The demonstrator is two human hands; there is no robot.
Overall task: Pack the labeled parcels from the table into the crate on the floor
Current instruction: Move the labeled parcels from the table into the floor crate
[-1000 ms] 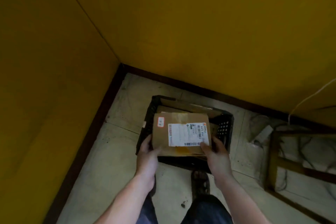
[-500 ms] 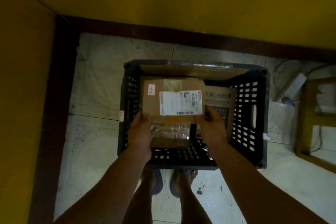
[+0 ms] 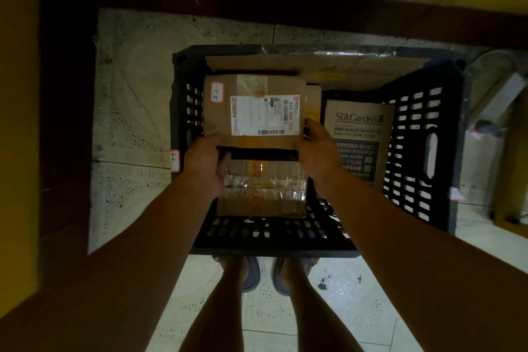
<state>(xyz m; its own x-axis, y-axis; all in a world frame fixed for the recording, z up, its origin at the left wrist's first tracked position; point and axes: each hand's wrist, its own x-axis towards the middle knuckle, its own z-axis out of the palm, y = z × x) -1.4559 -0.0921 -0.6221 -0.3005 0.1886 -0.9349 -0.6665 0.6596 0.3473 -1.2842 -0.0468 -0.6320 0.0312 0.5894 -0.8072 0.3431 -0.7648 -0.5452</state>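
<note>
A black slotted plastic crate stands on the tiled floor in the room's corner. Both hands hold a brown cardboard parcel with a white shipping label inside the crate's left half. My left hand grips its near left corner, my right hand its near right corner. Below it lies a taped cardboard box on the crate floor. A printed "SukGarden" box stands to the right inside the crate. A flat cardboard piece leans along the crate's far wall.
Yellow walls with a dark baseboard close in at the left and far side. A wooden frame and a power strip lie right of the crate. My feet in sandals stand just before the crate.
My head has dropped closer over the crate. The labeled parcel has gone down from above the rim into the crate's left half, still held by both hands.
</note>
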